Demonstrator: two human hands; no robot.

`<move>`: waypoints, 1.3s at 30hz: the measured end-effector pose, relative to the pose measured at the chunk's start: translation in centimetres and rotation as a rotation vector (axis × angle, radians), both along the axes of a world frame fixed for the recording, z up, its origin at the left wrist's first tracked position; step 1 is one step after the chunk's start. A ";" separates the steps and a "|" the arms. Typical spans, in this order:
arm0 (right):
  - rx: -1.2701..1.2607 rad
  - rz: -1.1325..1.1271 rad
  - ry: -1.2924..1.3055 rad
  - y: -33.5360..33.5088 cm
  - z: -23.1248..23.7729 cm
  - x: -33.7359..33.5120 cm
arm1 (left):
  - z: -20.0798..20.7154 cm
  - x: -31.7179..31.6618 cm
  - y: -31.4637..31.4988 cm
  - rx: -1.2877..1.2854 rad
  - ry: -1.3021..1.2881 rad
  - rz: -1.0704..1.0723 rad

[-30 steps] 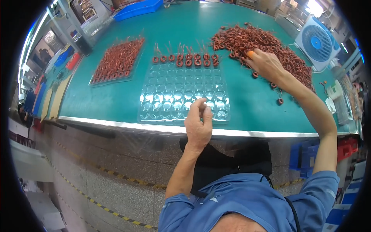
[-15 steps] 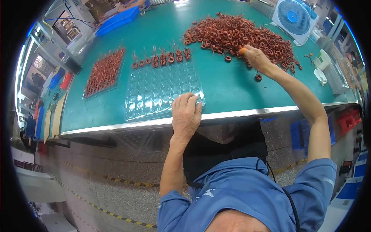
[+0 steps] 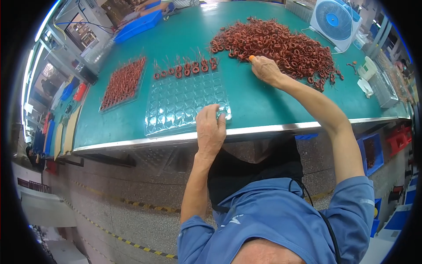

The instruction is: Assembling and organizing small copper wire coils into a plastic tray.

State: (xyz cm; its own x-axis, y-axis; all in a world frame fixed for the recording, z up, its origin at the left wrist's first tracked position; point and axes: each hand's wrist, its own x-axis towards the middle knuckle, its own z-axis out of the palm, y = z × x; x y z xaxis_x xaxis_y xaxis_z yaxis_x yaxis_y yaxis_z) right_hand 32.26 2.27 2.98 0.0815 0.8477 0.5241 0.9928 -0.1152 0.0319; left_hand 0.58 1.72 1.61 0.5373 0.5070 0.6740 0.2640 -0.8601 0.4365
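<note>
My left hand (image 3: 210, 128) rests at the near right corner of a clear plastic tray (image 3: 176, 93) with round pockets. Its fingers are curled with the thumb close to the index finger; whatever lies between them is hidden. Reddish-brown wire-wound ring coils (image 3: 195, 69), their leads pointing up, fill the tray's far rows. Farther right, my right hand (image 3: 266, 71), wearing an orange finger cot (image 3: 252, 58), reaches to the near left edge of a large pile of the same coils (image 3: 281, 44). Its fingers are bent together, and what they grip cannot be made out.
Another tray full of coils (image 3: 125, 83) lies to the left on the green table (image 3: 250, 103). A blue bin (image 3: 140, 26) and another person's arm (image 3: 151, 6) are at the far left. At the far right stand a blue-and-white fan (image 3: 332, 20) and clear boxes (image 3: 383, 88).
My right hand has moved left along the pile's near edge. Coils that lay near it on the table are no longer visible there. My left hand stays at the tray.
</note>
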 end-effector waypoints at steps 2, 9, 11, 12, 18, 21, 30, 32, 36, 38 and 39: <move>0.068 0.048 0.241 -0.2 0.4 -1.6 | 0.7 -0.2 -0.4 -0.298 -0.142 0.005; 0.175 0.333 1.428 -6.9 3.5 -8.5 | 1.8 7.6 -1.9 -1.180 -0.467 -0.503; 0.193 0.290 1.501 -8.1 3.5 -10.5 | 1.9 8.7 -2.7 -1.186 -0.522 -0.505; 0.194 0.277 1.473 -8.8 3.2 -10.8 | 1.6 9.1 -3.1 -1.185 -0.557 -0.474; 0.005 0.268 1.475 -12.3 3.7 -9.4 | 1.4 7.5 -3.5 -0.894 -0.184 -0.408; -0.126 0.254 1.393 -12.4 3.6 -8.5 | 1.6 6.8 -3.6 -0.977 -0.079 -0.553; 0.226 0.038 0.845 -14.0 2.6 -10.1 | 2.3 7.7 -4.5 -1.279 -0.227 -0.552; 0.431 0.195 0.211 -14.7 2.8 -10.0 | 1.5 9.3 -4.3 -1.245 -0.280 -0.543; 0.384 0.202 0.539 -14.6 5.1 -11.6 | 1.9 8.9 -4.8 -1.314 -0.545 -0.572; 0.257 0.233 1.319 -14.0 5.1 -11.6 | 3.6 7.2 -5.4 -1.304 -0.622 -0.576; 0.238 0.219 1.286 -13.5 5.0 -11.8 | 2.9 7.0 -5.1 -1.277 -0.639 -0.546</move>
State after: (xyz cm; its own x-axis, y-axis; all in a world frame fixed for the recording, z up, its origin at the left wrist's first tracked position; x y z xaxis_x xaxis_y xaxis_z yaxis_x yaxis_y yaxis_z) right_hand 20.45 -11.25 7.98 0.5028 0.8056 0.3133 0.2989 0.1781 -0.9375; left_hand 7.55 -3.40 4.50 0.6429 0.7534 0.1380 -0.4646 0.2403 0.8523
